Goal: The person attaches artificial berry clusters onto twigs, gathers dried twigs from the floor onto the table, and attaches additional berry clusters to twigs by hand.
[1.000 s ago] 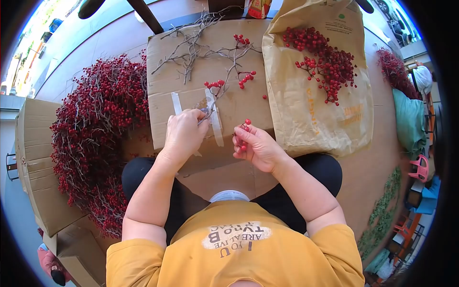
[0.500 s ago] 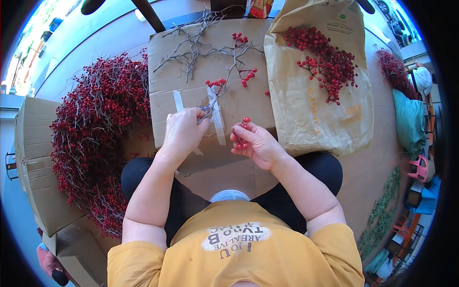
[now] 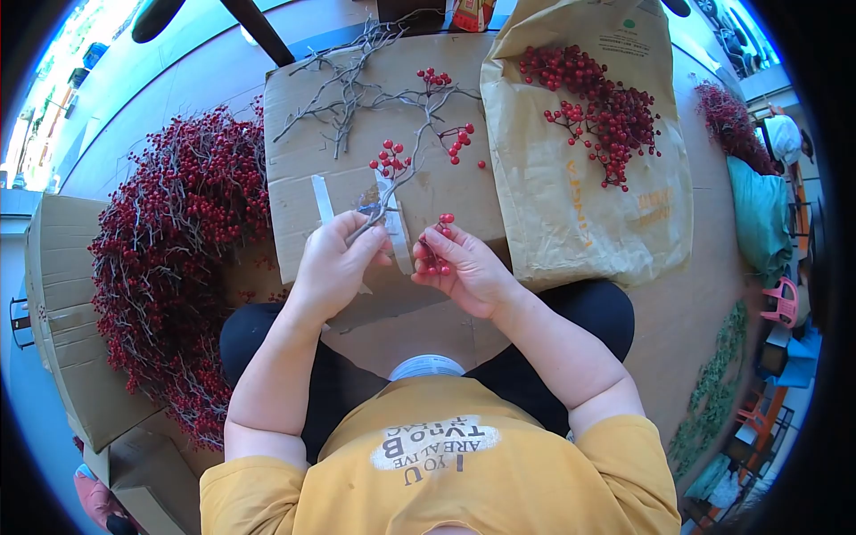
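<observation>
My left hand (image 3: 343,259) is closed around the lower end of a grey-brown branch (image 3: 412,169) that reaches up over the cardboard box. Red berry clusters (image 3: 390,160) hang on its twigs. In my right hand (image 3: 473,272), the thumb and fingers pinch a small sprig of red berries (image 3: 437,263), held just right of the branch's lower end. Beneath both hands lies the flat cardboard box (image 3: 303,178) with strips of white tape. Bare twigs (image 3: 348,80) lie across its far part.
A paper sack (image 3: 535,227) at the right carries loose berry clusters (image 3: 615,120). To the left is a large heap of berry branches (image 3: 178,250) beside an upright cardboard carton (image 3: 71,303). Green foliage (image 3: 713,392) lies on the floor at the right.
My left hand has turned and drawn slightly down and left, shifting the branch and its berries. My right hand has moved a little left, still pinching the sprig.
</observation>
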A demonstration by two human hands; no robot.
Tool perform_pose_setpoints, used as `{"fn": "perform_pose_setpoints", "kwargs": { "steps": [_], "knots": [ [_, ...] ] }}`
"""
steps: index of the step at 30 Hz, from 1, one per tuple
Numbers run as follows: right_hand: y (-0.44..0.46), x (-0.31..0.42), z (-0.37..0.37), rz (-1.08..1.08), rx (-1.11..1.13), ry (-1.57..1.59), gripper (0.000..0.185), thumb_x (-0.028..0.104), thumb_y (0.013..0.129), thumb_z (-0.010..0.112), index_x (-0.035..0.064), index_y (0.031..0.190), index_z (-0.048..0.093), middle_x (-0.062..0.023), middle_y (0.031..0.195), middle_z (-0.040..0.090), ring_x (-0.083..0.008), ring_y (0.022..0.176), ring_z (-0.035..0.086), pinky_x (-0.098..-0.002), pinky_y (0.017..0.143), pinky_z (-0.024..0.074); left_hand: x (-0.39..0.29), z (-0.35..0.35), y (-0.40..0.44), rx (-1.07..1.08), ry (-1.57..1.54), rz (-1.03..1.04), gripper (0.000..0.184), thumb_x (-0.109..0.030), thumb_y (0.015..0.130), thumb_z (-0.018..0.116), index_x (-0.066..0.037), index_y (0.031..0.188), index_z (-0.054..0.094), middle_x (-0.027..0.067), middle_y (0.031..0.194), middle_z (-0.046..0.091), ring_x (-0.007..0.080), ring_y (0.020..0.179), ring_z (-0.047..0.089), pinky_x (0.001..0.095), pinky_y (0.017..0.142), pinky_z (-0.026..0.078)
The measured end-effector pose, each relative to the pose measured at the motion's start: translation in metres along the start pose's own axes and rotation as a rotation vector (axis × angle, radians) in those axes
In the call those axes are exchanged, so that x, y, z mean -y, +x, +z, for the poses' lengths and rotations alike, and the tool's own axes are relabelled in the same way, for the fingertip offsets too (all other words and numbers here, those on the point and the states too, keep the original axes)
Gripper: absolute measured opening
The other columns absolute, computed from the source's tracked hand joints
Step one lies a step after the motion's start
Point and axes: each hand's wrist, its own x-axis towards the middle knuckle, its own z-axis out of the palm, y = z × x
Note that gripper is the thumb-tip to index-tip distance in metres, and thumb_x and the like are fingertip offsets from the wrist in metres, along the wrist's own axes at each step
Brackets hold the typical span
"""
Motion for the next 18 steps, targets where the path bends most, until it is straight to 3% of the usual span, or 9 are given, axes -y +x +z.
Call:
{"fn": "perform_pose_setpoints", "kwargs": {
  "steps": [7, 18],
  "knots": [
    [-0.001, -0.002, 0.011, 0.005, 0.068, 0.066, 0.015, 0.025, 0.097, 0.049, 0.0120, 0.093, 0.056, -0.0010, 0.086, 0.060, -0.0145, 0.081, 0.059, -0.0348, 0.082, 0.0495, 0.007, 0.019, -0.009, 0.037, -0.247, 0.033, 0.009, -0.008, 0.093, 0.052, 0.001, 0.094, 0.055, 0.0089, 0.087, 0.065, 0.0118, 0.077, 0.063, 0.0253, 0.074, 0.050],
    [0.001, -0.006, 0.010, 0.015, 0.097, 0.071, 0.017, 0.025, 0.098, 0.048, 0.0115, 0.092, 0.055, -0.0011, 0.082, 0.056, -0.0138, 0.082, 0.056, -0.0333, 0.081, 0.0477, 0.007, 0.021, -0.010, 0.012, -0.167, 0.018, 0.011, -0.007, 0.092, 0.054, 0.003, 0.092, 0.056, 0.0062, 0.082, 0.066, 0.0084, 0.074, 0.063, 0.0228, 0.066, 0.050]
  ]
}}
